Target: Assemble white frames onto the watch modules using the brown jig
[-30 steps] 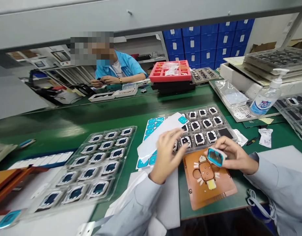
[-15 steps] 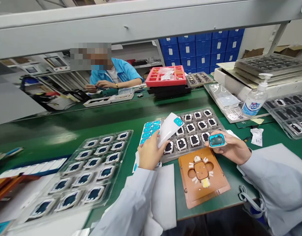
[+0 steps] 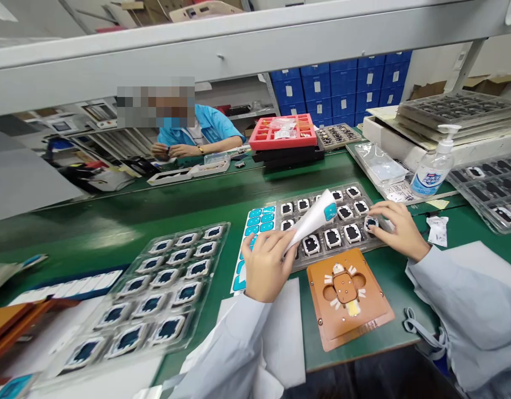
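Observation:
My left hand (image 3: 267, 265) is closed around a curled white backing sheet (image 3: 311, 221), which carries one blue sticker (image 3: 330, 211) near its top. Under that hand lies a sheet of blue stickers (image 3: 252, 228), partly covered. My right hand (image 3: 399, 228) is at the right end of a clear plastic tray (image 3: 303, 262), thumb and fingers on a small white-framed, rounded-square part (image 3: 371, 224). Several similar white frames with black centres (image 3: 332, 238) sit in this tray. Nearer me, a brown fixture block (image 3: 350, 299) shows a rounded-square recess with nothing in it.
On the left, another clear tray (image 3: 216, 260) holds several white-framed parts. A pump bottle (image 3: 432, 166) and stacked trays (image 3: 455, 108) stand at the right. Across the bench, a person in a blue shirt (image 3: 214, 126) works behind a red compartment tray (image 3: 282, 132). A shelf beam (image 3: 255, 41) crosses overhead.
My right hand has moved up and back to the tray with the part, which was held up over the fixture's right side. The curled backing sheet in my left hand has shifted right.

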The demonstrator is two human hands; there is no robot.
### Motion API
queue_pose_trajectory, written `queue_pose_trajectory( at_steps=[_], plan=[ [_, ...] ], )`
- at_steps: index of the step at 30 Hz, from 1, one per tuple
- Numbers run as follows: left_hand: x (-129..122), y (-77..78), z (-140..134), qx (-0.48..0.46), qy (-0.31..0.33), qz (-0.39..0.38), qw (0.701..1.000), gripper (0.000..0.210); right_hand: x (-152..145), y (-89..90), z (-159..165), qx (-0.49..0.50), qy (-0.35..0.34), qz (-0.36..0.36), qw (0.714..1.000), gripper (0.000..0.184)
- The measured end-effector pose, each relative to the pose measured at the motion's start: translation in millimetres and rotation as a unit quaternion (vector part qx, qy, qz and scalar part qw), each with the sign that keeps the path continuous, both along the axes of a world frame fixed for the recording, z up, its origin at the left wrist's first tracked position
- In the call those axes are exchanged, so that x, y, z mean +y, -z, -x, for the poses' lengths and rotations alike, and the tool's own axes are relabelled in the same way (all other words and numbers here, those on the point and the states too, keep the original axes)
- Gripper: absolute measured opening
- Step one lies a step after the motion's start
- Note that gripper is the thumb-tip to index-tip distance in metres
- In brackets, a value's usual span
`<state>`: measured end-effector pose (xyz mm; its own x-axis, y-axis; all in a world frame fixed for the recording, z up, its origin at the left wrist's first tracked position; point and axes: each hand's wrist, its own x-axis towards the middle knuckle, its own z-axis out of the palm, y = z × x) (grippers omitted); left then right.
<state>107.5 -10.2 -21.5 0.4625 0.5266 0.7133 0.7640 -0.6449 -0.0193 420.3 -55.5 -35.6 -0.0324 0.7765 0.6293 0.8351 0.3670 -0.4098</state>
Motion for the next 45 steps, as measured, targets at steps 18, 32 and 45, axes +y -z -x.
queue_pose_trajectory(
  at_steps=[18, 32, 45],
  plan=[
    [-7, -4.8, -7, 0.042, 0.028, -0.048, 0.998, 0.019, -19, -15.9, 32, 0.087, -0.213, -0.090, 0.969, 0.002],
    [-12, -4.4, -12, -0.025, 0.138, 0.070, 0.988, 0.022, -43, -18.3, 58, -0.051, -0.358, -0.027, 0.932, 0.006],
    [-28, -11.6, -21, 0.000, 0.453, 0.195, 0.870, 0.020, -36, -15.7, 49, 0.002, -0.319, 0.000, 0.948, 0.015]
  ],
)
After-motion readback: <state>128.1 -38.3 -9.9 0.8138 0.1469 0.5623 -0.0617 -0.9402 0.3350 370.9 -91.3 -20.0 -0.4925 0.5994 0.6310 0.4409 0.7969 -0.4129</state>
